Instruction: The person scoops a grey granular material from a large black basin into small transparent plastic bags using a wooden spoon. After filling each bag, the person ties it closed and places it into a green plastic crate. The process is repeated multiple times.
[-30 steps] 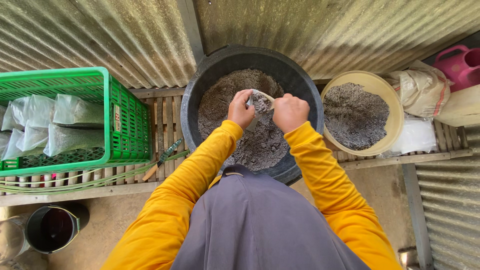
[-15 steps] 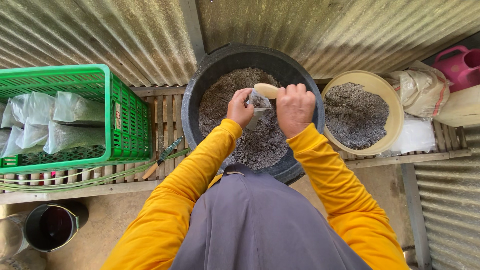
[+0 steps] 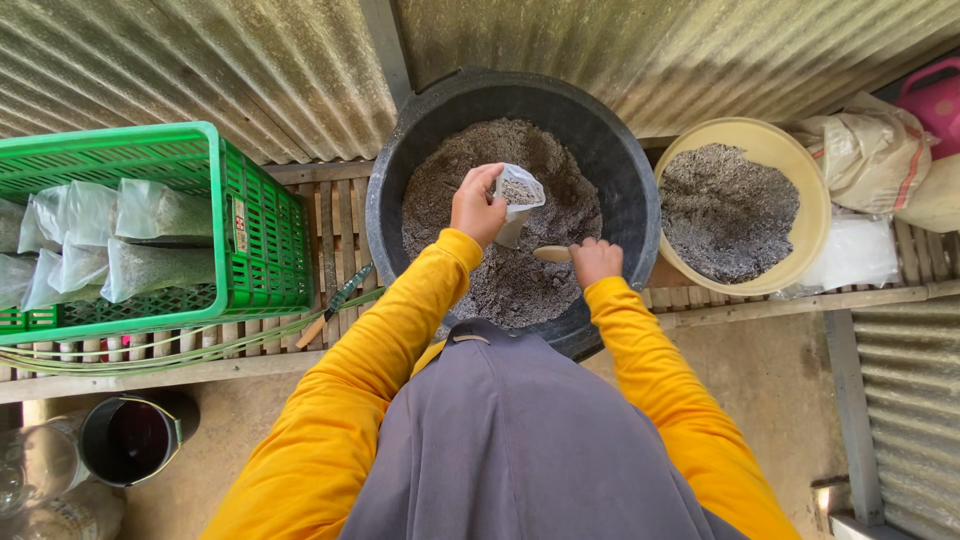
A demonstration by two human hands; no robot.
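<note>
A small clear plastic bag (image 3: pixel 517 200), partly filled with grey soil, is gripped upright in the closed left hand (image 3: pixel 477 207) at the centre of the frame. A pale scoop (image 3: pixel 552 254) is clasped in the closed right hand (image 3: pixel 596 261), just right of and below the bag, its blade lying on the soil. Both are held over the large round black plastic tub (image 3: pixel 398 170) of grey soil mix at upper centre. The tub is borne on a slatted wooden bench (image 3: pixel 330 210) running across the middle, backed by a corrugated metal wall (image 3: pixel 200 70). To the left, a green plastic crate (image 3: pixel 270 240) of filled bags is set near the tub; to the right, a round yellow basin (image 3: pixel 815 215) of dark soil is placed just beside it. Bare concrete floor (image 3: pixel 770 380) is seen at lower right, below the bench edge.
</note>
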